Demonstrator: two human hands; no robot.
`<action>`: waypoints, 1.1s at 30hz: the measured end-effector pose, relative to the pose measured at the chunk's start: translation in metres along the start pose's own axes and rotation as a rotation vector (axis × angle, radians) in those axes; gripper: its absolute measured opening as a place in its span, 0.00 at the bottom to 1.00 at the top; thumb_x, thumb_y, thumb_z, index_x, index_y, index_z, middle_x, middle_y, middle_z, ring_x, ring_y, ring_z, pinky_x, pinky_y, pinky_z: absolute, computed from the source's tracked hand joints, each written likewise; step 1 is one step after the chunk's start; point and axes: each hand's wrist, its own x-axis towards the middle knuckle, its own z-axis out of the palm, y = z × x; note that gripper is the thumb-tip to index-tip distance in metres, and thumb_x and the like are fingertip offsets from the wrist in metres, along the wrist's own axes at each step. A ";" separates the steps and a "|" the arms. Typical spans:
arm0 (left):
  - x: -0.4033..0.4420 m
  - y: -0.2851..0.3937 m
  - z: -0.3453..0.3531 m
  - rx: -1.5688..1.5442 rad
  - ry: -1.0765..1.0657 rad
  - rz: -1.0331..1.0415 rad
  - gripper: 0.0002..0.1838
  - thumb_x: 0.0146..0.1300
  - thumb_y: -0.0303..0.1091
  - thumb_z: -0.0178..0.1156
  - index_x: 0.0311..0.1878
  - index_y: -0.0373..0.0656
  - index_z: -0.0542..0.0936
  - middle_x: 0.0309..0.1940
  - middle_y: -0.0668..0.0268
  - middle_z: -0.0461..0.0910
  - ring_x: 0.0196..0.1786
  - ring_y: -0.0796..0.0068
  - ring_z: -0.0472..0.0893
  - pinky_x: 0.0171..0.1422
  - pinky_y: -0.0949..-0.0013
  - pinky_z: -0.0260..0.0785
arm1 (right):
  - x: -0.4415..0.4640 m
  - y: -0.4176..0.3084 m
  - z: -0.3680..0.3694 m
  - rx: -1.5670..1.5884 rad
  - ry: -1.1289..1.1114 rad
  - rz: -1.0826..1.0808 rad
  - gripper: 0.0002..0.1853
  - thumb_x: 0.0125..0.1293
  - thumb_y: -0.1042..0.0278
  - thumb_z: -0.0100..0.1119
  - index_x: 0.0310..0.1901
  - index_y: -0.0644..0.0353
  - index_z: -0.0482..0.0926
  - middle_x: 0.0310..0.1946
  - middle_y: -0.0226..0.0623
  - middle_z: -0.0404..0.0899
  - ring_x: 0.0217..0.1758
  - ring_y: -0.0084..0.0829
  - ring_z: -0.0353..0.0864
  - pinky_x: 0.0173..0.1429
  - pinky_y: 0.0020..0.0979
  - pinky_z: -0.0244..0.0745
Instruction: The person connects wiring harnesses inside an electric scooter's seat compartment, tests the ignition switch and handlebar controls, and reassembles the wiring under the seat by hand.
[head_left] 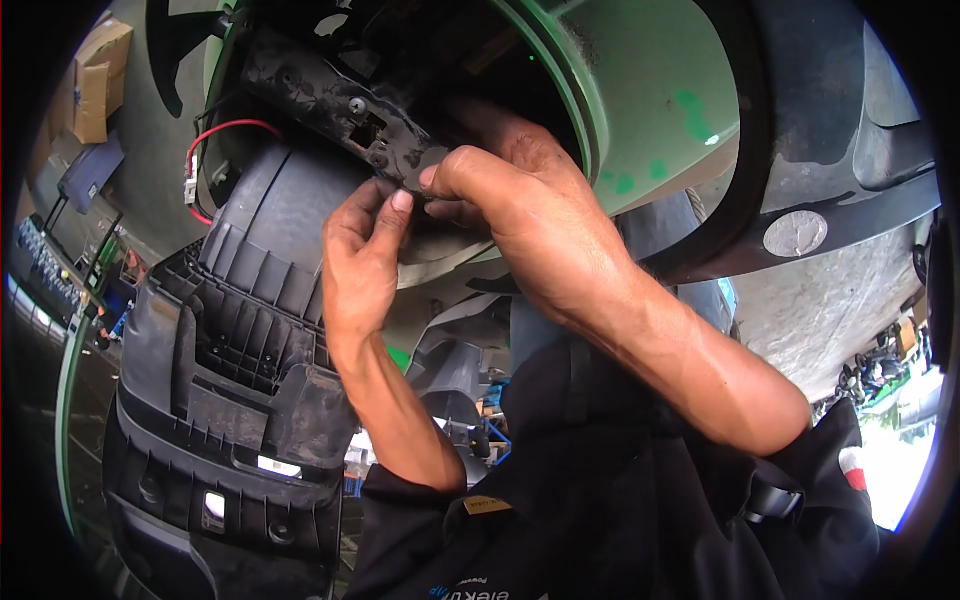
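My left hand (362, 255) is closed in a pinch at the lower end of a dark, dirty metal bracket (345, 105). Whatever lies between its thumb and fingers is too small to make out. From the other side, my right hand (525, 190) grips the same end, its thumb pressed on the bracket's edge and its other fingers curled behind, partly hidden. A screw (357, 105) shows on the bracket's face, near a square cut-out. Both hands meet close together there.
Black ribbed plastic trim (230, 420) hangs at the left. A red wire (230, 125) with a white connector loops beside the bracket. A green curved body panel (650, 100) and a black fender-like edge (800, 240) stand at the right. Cardboard boxes (100, 80) sit far left.
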 end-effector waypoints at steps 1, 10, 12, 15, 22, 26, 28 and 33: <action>0.000 0.002 0.000 0.002 0.018 0.052 0.09 0.74 0.32 0.60 0.40 0.35 0.80 0.31 0.72 0.78 0.37 0.85 0.71 0.43 0.79 0.64 | 0.000 0.000 0.000 -0.001 -0.001 0.004 0.19 0.65 0.66 0.56 0.52 0.72 0.77 0.39 0.34 0.81 0.44 0.23 0.79 0.52 0.28 0.75; 0.006 -0.006 0.005 0.616 0.448 0.591 0.09 0.68 0.33 0.63 0.44 0.37 0.85 0.39 0.57 0.86 0.40 0.57 0.81 0.45 0.58 0.72 | -0.015 0.004 0.014 -0.865 0.025 -0.489 0.26 0.69 0.68 0.54 0.59 0.86 0.64 0.54 0.75 0.67 0.54 0.67 0.74 0.59 0.51 0.77; 0.007 -0.005 0.007 0.621 0.465 0.574 0.09 0.68 0.33 0.63 0.44 0.38 0.85 0.38 0.58 0.86 0.40 0.58 0.81 0.46 0.58 0.72 | -0.019 0.006 0.013 -0.991 0.039 -0.588 0.25 0.69 0.69 0.54 0.58 0.86 0.66 0.54 0.73 0.68 0.53 0.63 0.76 0.56 0.48 0.79; 0.004 -0.008 0.009 0.618 0.492 0.513 0.09 0.68 0.35 0.63 0.44 0.40 0.85 0.38 0.61 0.87 0.41 0.60 0.80 0.50 0.59 0.70 | -0.023 0.001 0.009 -1.229 0.020 -0.681 0.23 0.69 0.70 0.54 0.55 0.85 0.69 0.52 0.67 0.70 0.51 0.54 0.79 0.49 0.40 0.83; 0.009 -0.016 0.007 0.642 0.542 0.621 0.10 0.69 0.36 0.63 0.46 0.41 0.85 0.39 0.63 0.86 0.44 0.62 0.79 0.57 0.60 0.65 | -0.012 -0.013 0.011 -1.143 -0.082 -0.440 0.20 0.70 0.67 0.55 0.50 0.82 0.72 0.44 0.64 0.75 0.44 0.56 0.82 0.48 0.44 0.81; 0.013 -0.019 0.011 0.506 0.563 0.587 0.11 0.70 0.36 0.63 0.47 0.39 0.85 0.40 0.60 0.86 0.45 0.62 0.80 0.51 0.60 0.69 | -0.012 -0.009 0.012 -1.139 -0.031 -0.476 0.20 0.71 0.65 0.54 0.49 0.82 0.72 0.43 0.64 0.75 0.44 0.57 0.82 0.48 0.46 0.81; 0.017 -0.023 0.010 0.423 0.550 0.549 0.11 0.70 0.36 0.63 0.47 0.38 0.84 0.39 0.61 0.85 0.43 0.65 0.79 0.48 0.62 0.70 | -0.013 -0.009 0.013 -1.104 -0.035 -0.440 0.21 0.66 0.69 0.58 0.51 0.82 0.69 0.45 0.68 0.74 0.47 0.62 0.81 0.51 0.49 0.80; 0.023 -0.029 0.014 0.070 0.439 0.454 0.13 0.73 0.37 0.62 0.46 0.34 0.81 0.37 0.66 0.83 0.39 0.77 0.76 0.44 0.70 0.70 | -0.014 -0.005 0.017 -1.023 0.010 -0.426 0.25 0.61 0.72 0.62 0.52 0.83 0.66 0.47 0.73 0.73 0.51 0.67 0.79 0.55 0.51 0.79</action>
